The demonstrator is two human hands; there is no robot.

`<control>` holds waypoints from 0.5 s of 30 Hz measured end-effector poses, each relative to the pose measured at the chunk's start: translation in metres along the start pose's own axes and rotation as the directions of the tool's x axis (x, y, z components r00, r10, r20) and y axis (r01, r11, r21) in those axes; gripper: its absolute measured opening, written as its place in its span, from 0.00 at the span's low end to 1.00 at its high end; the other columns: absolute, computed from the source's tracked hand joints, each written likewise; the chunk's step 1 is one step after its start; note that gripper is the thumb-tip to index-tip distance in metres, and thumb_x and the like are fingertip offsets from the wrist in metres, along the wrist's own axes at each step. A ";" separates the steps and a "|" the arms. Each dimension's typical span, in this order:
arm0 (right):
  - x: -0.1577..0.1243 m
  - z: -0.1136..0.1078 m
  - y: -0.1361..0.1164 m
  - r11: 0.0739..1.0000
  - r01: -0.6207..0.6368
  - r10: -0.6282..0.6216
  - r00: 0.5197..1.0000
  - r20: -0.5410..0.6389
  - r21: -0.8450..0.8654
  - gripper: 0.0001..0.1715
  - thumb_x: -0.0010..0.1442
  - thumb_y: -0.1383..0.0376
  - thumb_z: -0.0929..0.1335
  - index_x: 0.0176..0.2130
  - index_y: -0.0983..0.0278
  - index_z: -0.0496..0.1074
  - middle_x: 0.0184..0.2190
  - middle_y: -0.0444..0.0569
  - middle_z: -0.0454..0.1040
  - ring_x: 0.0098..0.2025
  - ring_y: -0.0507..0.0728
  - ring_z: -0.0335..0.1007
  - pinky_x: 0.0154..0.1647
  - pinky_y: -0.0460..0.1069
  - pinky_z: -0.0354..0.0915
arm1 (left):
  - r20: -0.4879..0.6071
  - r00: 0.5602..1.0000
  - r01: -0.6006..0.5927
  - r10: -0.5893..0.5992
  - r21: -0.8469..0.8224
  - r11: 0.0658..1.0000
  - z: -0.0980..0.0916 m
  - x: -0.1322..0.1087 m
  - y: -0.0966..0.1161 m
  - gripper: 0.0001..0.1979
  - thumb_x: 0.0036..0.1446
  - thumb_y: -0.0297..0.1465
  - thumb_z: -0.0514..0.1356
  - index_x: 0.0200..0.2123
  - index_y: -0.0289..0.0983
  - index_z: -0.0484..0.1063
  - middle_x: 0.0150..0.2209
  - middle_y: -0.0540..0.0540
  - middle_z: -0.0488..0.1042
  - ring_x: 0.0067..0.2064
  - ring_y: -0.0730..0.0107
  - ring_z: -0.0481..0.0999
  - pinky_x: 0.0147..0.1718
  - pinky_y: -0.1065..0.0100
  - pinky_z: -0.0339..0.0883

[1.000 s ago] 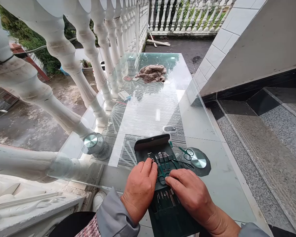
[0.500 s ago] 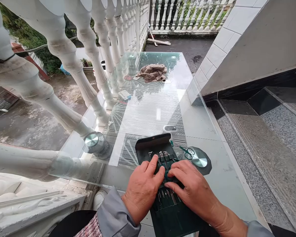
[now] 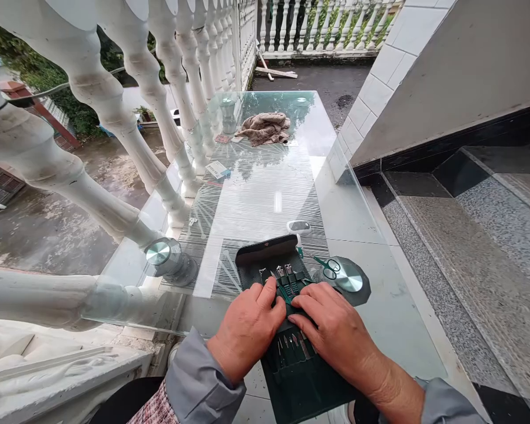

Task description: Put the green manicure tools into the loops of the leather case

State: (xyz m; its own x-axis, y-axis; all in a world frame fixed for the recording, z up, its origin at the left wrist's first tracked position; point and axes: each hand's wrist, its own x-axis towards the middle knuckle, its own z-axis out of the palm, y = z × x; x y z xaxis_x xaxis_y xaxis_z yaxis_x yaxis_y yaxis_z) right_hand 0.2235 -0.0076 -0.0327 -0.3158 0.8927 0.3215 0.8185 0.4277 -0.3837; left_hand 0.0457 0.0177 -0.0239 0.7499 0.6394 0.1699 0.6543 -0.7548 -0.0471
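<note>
A dark green manicure case [image 3: 265,259] lies open on the glass table [image 3: 269,200], with several metal tools strapped in rows. My left hand [image 3: 247,327] lies on the case's left side, fingers stretched flat, its forefinger reaching toward the clippers [image 3: 287,272]. My right hand [image 3: 335,335] rests on the middle of the case, its fingers bent and pressed together on a green-handled tool [image 3: 286,292] that shows only between the two hands. A lower row of small picks [image 3: 291,344] peeks out under my wrists.
Small green scissors [image 3: 330,266] lie loose to the right of the case, above a round metal table fitting [image 3: 351,282]. A small white object [image 3: 298,226] sits behind the case; a brown cloth [image 3: 265,128] lies far back. White balusters [image 3: 159,118] stand left, tiled steps [image 3: 468,235] right.
Both hands have moved together over the middle of the case, covering the green-handled tool that lay visible between them. The view has shifted slightly.
</note>
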 end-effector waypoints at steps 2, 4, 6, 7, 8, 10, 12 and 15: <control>0.000 0.000 0.000 1.000 0.003 -0.003 1.000 -0.002 -0.014 0.07 0.59 0.65 0.64 0.31 0.64 0.70 0.27 0.48 0.67 0.34 0.56 0.61 0.35 0.51 0.58 | 0.015 0.998 -0.069 0.068 0.024 0.997 -0.001 0.001 -0.002 0.07 0.61 0.24 0.49 0.38 0.33 0.66 0.48 0.35 0.67 0.34 0.64 0.68 0.30 0.63 0.67; 0.001 0.001 0.000 1.000 0.008 -0.009 1.000 -0.012 -0.025 0.07 0.60 0.65 0.64 0.31 0.64 0.70 0.27 0.48 0.67 0.33 0.56 0.61 0.35 0.51 0.58 | 0.047 0.993 -0.110 0.108 0.035 0.993 -0.003 0.003 -0.003 0.06 0.61 0.25 0.50 0.37 0.33 0.66 0.45 0.36 0.67 0.34 0.63 0.67 0.29 0.63 0.66; 0.001 0.001 0.000 0.999 0.016 -0.017 1.000 -0.025 -0.030 0.08 0.60 0.65 0.63 0.31 0.64 0.70 0.27 0.48 0.67 0.33 0.56 0.61 0.34 0.51 0.57 | 0.084 0.988 -0.133 0.129 0.045 0.990 -0.005 0.005 -0.005 0.06 0.61 0.26 0.50 0.37 0.34 0.66 0.45 0.37 0.67 0.35 0.63 0.67 0.30 0.63 0.66; 0.001 0.001 0.000 0.999 0.018 -0.019 0.999 -0.028 -0.031 0.08 0.60 0.65 0.63 0.31 0.64 0.70 0.26 0.48 0.66 0.33 0.56 0.60 0.34 0.51 0.57 | 0.098 0.986 -0.143 0.138 0.051 0.988 -0.006 0.005 -0.005 0.06 0.61 0.26 0.50 0.38 0.34 0.65 0.45 0.37 0.66 0.36 0.63 0.67 0.31 0.63 0.66; 0.001 0.001 0.000 0.999 0.020 -0.021 0.999 -0.030 -0.031 0.09 0.61 0.65 0.63 0.31 0.64 0.70 0.26 0.48 0.66 0.33 0.56 0.60 0.34 0.50 0.57 | 0.106 0.984 -0.151 0.145 0.057 0.987 -0.007 0.006 -0.006 0.06 0.61 0.25 0.50 0.38 0.34 0.65 0.46 0.37 0.66 0.36 0.63 0.67 0.31 0.63 0.66; 0.000 0.001 0.000 0.999 0.020 -0.021 0.999 -0.028 -0.033 0.09 0.61 0.65 0.63 0.31 0.64 0.70 0.26 0.49 0.66 0.33 0.56 0.59 0.34 0.50 0.56 | 0.112 0.982 -0.163 0.155 0.068 0.984 -0.008 0.007 -0.006 0.06 0.61 0.25 0.50 0.39 0.33 0.65 0.46 0.37 0.66 0.37 0.64 0.67 0.32 0.63 0.66; -0.001 0.002 0.000 0.999 0.018 -0.019 0.999 -0.028 -0.042 0.09 0.61 0.66 0.63 0.31 0.64 0.70 0.27 0.49 0.66 0.32 0.56 0.59 0.33 0.50 0.56 | 0.120 0.980 -0.168 0.159 0.074 0.983 -0.008 0.008 -0.007 0.06 0.62 0.25 0.49 0.39 0.33 0.65 0.44 0.38 0.66 0.36 0.64 0.66 0.32 0.64 0.65; -0.001 0.003 -0.001 0.997 0.024 -0.027 0.999 -0.040 -0.073 0.08 0.60 0.67 0.63 0.32 0.64 0.71 0.26 0.49 0.66 0.33 0.56 0.58 0.33 0.50 0.55 | 0.118 0.982 -0.159 0.148 0.083 0.984 -0.009 0.008 -0.008 0.05 0.62 0.25 0.50 0.38 0.33 0.65 0.41 0.40 0.66 0.35 0.64 0.66 0.30 0.64 0.64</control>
State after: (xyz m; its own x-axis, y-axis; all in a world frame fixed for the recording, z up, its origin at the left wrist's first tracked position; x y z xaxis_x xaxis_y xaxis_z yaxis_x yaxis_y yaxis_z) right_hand 0.2214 -0.0088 -0.0355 -0.3185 0.8744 0.3659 0.8434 0.4376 -0.3117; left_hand 0.0457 0.0277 -0.0136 0.8449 0.5332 0.0436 0.5330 -0.8318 -0.1552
